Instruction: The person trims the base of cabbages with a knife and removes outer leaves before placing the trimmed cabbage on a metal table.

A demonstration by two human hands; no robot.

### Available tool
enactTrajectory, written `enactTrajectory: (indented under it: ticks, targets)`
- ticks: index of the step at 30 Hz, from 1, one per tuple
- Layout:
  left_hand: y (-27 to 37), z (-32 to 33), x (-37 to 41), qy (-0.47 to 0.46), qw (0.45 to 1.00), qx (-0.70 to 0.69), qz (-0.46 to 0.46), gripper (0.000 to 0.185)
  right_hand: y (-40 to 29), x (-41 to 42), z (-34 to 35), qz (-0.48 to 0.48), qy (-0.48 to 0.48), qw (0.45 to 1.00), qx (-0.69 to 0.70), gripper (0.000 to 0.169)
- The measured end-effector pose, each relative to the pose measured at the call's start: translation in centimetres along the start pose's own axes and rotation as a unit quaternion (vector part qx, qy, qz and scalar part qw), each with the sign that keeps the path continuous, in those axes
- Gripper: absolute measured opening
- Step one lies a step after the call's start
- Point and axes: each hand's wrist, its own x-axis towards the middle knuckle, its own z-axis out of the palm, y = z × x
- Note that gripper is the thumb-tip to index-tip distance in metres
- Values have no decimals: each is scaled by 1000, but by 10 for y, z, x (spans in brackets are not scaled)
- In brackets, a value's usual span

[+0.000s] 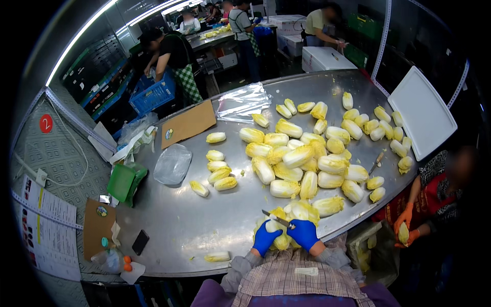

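Observation:
My right hand (304, 235), in a blue glove, grips a knife (283, 221) whose blade points up and to the left. Close beside it, my blue-gloved left hand (265, 238) is closed around a small napa cabbage (273, 226), its white base showing near the knife. Yellow loose leaves (301, 211) lie under and just beyond both hands. A large pile of napa cabbages (297, 156) covers the middle of the steel table (172, 226). To the left, several smaller heads (219, 174) lie in a short column, and one cabbage (217, 256) rests by the near edge.
A second knife (376, 164) lies right of the pile. At left are a plastic bag (172, 164), cardboard (188, 123), a green scoop-like container (122, 183) and a phone (140, 242). A white lid (423, 113) leans at right. A co-worker's orange-gloved hands (406, 228) hold a cabbage above a waste bag (372, 249).

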Motion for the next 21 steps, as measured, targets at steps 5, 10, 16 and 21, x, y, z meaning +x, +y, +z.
enactTrajectory:
  ticks: [5, 10, 16, 21]
  targets:
    - [-7, -20, 1, -60, 997, -38, -30, 61, 46, 9, 0, 18, 31, 999, -5, 22]
    - [34, -41, -10, -103, 915, -344, -186, 56, 53, 8, -22, 47, 27, 998, -14, 34]
    - [59, -23, -8, -58, 900, -397, -170, 59, -10, 11, -35, 110, -105, 943, 297, 52]
    - [58, -10, 0, -34, 966, -233, -102, 59, -22, 9, -20, 54, -150, 959, 233, 58]
